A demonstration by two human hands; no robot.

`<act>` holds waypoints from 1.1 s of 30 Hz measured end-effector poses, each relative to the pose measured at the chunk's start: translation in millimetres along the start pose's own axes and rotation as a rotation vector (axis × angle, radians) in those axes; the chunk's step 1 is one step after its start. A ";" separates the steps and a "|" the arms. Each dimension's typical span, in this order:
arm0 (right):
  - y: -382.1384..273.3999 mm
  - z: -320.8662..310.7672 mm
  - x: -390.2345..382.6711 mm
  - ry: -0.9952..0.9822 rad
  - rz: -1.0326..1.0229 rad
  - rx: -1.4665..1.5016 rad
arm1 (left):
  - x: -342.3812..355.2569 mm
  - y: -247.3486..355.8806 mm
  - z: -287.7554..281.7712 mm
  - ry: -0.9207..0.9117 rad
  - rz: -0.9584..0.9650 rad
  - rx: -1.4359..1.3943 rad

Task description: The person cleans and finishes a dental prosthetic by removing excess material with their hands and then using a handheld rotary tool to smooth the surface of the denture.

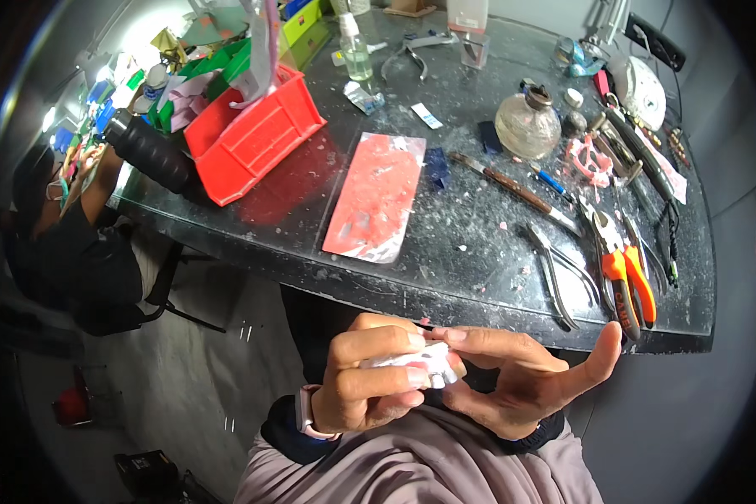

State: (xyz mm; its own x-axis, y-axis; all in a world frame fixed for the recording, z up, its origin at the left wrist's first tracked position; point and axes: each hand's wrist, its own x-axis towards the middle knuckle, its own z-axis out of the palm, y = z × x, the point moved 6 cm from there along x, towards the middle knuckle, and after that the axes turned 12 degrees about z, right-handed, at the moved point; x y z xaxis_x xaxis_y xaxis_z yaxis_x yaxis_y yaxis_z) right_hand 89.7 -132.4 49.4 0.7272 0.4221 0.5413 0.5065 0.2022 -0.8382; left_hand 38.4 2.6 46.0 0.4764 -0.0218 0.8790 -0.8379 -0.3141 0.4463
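Note:
Above my lap, at the table's near edge, I have a small white dental cast (433, 361) with tooth shapes on its lower side and some pink on it. My left hand (363, 374), with a watch strap at the wrist, is closed around the cast's left part, two fingers lying across it. The thumb and forefinger of my right hand (512, 374) pinch its right end, while the little finger sticks out to the right. A tiny pink bit (426, 321) shows by the fingertips. My fingers hide much of the cast.
A pink wax sheet (376, 197) lies on the black table. To its right are a wax knife (512, 185), a glass burner (527, 126), pliers (554, 273) and orange-handled cutters (626, 273). At left stand a red bin (256, 139) and black bottle (151, 153); beyond sits another person (80, 244).

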 end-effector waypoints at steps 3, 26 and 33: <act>6.1 17.9 13.2 -0.052 -0.013 0.080 | -3.5 -9.2 -17.9 0.038 0.043 0.028; 31.7 119.8 75.9 -0.237 0.678 0.268 | -12.6 -2.7 -126.4 0.274 -0.426 -0.439; 24.9 128.4 97.0 -0.197 0.718 0.294 | -51.4 -48.3 -102.0 0.425 -0.855 -1.225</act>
State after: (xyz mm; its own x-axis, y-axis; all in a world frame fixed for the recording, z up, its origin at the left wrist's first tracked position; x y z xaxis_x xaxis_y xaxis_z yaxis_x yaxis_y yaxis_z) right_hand 113.4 27.1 72.4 0.7204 0.6801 -0.1362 -0.2174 0.0349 -0.9755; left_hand 27.2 115.7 -3.6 0.9790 0.0806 0.1871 -0.1648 0.8531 0.4950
